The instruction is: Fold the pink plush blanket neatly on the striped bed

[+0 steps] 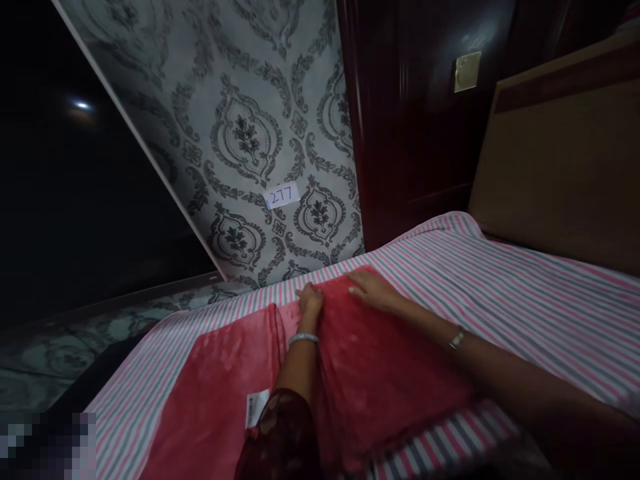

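Note:
A red plush blanket (385,373) with a soft sheen lies folded on the striped bedsheet. Its left part (215,373) is spread flat, and a paler strip shows between the two parts. At the far edge of the fold, my left hand (310,300) has its fingers closed on the fabric. My right hand (373,288) rests on the blanket's far right corner, fingers stretched out and thumb apart. A white label (257,408) with a barcode lies on the left part, beside my left sleeve.
The pink, white and grey striped sheet (500,293) covers the bed up to a patterned wall (245,133). A paper marked 277 (283,194) is on that wall. A large cardboard box (560,160) stands at the right, near a dark red panel (405,133). A dark screen-like panel (85,180) fills the left.

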`<state>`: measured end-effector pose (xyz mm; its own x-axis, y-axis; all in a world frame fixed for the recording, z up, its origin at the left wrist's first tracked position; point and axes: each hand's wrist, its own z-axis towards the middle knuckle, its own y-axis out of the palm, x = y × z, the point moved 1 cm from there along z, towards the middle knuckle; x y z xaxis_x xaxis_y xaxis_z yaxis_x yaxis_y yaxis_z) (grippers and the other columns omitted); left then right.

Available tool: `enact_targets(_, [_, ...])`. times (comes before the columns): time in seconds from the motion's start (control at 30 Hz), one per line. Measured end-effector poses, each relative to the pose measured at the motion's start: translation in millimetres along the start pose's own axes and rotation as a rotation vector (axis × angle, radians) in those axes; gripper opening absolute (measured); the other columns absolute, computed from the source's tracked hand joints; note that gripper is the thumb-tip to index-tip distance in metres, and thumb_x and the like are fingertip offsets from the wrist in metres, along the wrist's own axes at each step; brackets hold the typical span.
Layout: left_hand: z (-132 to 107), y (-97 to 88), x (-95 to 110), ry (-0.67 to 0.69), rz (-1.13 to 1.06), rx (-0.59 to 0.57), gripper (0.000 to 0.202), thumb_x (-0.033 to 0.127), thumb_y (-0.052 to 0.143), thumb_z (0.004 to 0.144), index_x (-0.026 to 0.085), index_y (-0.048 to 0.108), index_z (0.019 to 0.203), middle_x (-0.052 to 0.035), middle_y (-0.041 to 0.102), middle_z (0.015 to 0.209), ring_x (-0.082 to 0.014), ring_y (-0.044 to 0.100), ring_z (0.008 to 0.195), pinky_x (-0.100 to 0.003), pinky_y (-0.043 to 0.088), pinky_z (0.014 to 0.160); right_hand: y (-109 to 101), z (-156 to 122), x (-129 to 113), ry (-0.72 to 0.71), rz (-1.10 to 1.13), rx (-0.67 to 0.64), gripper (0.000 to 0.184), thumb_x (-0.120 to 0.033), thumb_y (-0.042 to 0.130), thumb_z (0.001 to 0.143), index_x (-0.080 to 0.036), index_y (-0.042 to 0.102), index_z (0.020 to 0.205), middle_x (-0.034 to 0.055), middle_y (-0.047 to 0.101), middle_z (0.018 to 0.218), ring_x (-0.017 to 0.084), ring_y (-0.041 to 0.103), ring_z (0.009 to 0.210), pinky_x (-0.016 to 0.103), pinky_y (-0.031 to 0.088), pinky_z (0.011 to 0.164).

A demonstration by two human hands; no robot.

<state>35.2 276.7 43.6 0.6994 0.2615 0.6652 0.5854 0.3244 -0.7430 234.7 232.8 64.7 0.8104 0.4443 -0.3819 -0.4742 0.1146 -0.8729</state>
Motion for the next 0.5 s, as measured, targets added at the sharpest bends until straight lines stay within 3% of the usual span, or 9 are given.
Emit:
enact_targets(0.07, [-7,6.8,0,0.027,0.039,0.025,0.033,0.032,0.059,0.089,0.018,0.069,0.117,-0.0213,0.059,0.130,-0.0332,0.069,0.102,-0.043,0.052,0.089,5,24,15,0.173,-0.116,-0.028,0.058,-0.038,0.037,0.102,-0.021,0.039,0.157,0.0125,0.039,0.159,0.030,0.033,0.148,0.055,0.032,0.118])
enact_targets(0.13, [-13,14.0,-4,0.056,0.077,0.057,0.029,0.030,0.053,0.092,0.018,0.068,0.114,-0.0209,0.058,0.128,-0.0337,0.066,0.108,-0.044,0.050,0.092,22,29,27,0.242,-0.194,-0.068,0.058,-0.042,0.033,0.103,-0.023,0.036,0.158,0.0110,0.033,0.163,0.031,0.024,0.152,0.058,0.028,0.119])
enact_targets(0.3, [-16,23.9,-15,0.077,0.134,0.067,0.027,0.026,0.050,0.093,0.021,0.066,0.114,-0.0168,0.058,0.125,-0.0298,0.065,0.106,-0.040,0.049,0.091,66,11,51,0.208,-0.246,-0.098,0.059,-0.049,0.030,0.104,-0.024,0.038,0.157,0.0092,0.031,0.164,0.029,0.022,0.153,0.057,0.022,0.121])
enact_targets(0.5, [-14,16.7,-15,0.050,0.148,0.043,0.040,0.020,0.043,0.094,0.023,0.063,0.128,-0.0173,0.055,0.131,-0.0306,0.066,0.108,-0.042,0.049,0.092,68,13,58,0.208,-0.244,-0.104,0.061,-0.051,0.027,0.104,-0.023,0.039,0.157,0.0092,0.031,0.164,0.030,0.023,0.152,0.057,0.022,0.121])
